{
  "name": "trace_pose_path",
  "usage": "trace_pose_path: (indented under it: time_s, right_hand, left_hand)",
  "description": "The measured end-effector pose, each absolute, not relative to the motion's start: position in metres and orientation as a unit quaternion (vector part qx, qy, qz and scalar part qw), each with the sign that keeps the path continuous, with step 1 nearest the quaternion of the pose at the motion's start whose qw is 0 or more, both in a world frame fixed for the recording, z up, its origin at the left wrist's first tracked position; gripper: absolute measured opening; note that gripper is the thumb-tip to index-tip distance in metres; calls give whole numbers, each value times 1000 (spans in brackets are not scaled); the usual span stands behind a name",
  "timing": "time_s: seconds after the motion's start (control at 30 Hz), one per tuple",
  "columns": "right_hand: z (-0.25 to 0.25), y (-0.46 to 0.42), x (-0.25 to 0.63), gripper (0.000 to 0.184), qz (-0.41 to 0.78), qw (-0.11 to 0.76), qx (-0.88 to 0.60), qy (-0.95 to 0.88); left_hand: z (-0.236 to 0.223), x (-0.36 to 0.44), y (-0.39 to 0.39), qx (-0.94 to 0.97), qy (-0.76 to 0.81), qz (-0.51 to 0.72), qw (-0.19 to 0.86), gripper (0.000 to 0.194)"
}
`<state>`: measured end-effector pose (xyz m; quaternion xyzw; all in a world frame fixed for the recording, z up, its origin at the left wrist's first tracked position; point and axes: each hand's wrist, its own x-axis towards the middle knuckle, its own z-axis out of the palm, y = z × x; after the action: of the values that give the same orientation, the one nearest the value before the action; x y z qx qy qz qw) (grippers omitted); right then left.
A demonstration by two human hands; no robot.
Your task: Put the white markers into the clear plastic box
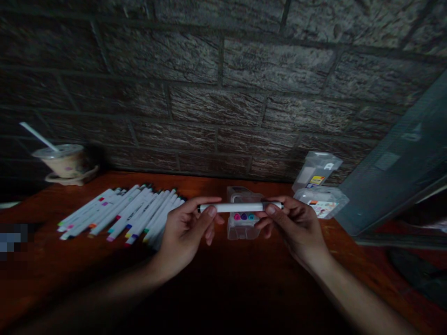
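Note:
A white marker [239,207] with dark ends is held level between my two hands, above the table. My left hand [190,228] pinches its left end between thumb and fingers. At the other end, my right hand [296,225] grips it near the dark cap. Behind and below the marker stands a clear plastic case [240,231], partly hidden by it. Pink, purple and light blue marker ends [244,217] show inside that case. To the left of my left hand lies a spread of several white markers [122,214] with coloured tips.
A lidded plastic cup [64,160] with a straw sits in a carton holder [71,177] at the back left. Clear plastic case parts [323,202] with labels stand at the right, by a grey panel [394,158]. A block wall [216,102] borders the wooden table [223,288].

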<state>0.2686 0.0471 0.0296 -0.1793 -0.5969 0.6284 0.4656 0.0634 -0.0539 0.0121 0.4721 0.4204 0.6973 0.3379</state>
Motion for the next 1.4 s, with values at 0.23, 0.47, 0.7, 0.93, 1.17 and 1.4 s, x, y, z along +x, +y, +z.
trace_pose_path:
  time_s: [0.23,0.47,0.7,0.93,1.17,1.4]
  right_hand:
    - [27,42,268,16,571,488,-218,-623]
    - [29,38,267,16,520,493,-224,-660]
    - [23,43,268,12,571,480,-229,-626]
    - [23,43,268,16,605,482,-231,-590]
    - [26,42,267,23,621,478,-223,-581]
    - [30,40,268,26,640,466,-204,-576]
  left_hand:
    - [13,63,-52,481,463,673,319,17]
    - [9,60,-50,488,488,663,290,19]
    - [15,62,-51,481,472,666,318,15]
    - [12,62,-51,458,415,693,373,16]
    - [9,59,-51,427,369,722,401,24]
    - [14,60,-52,380,334,745,435,27]
